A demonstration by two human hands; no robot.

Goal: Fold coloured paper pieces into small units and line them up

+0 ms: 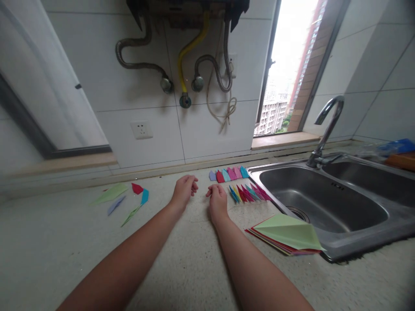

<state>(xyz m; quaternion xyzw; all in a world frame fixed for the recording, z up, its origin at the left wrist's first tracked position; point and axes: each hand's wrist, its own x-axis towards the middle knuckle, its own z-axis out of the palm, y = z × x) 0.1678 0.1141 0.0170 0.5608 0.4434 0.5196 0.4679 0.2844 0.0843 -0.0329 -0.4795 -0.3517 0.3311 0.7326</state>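
Observation:
My left hand is over the middle of the counter, its fingers loosely bent and a little apart, with nothing visible in them. Facing it is my right hand, fingers also loosely curled, no object showing between them. Just right of that hand stands a row of folded paper pieces in blue, yellow, red and pink. Behind it is a second row of folded paper pieces. To the left lie several loose folded papers, among them a red piece, a blue piece and a light green piece.
A stack of creased paper sheets, pale green on top, lies by the front corner of the steel double sink. The faucet rises behind the basins. Metal hoses and a yellow pipe hang on the tiled wall.

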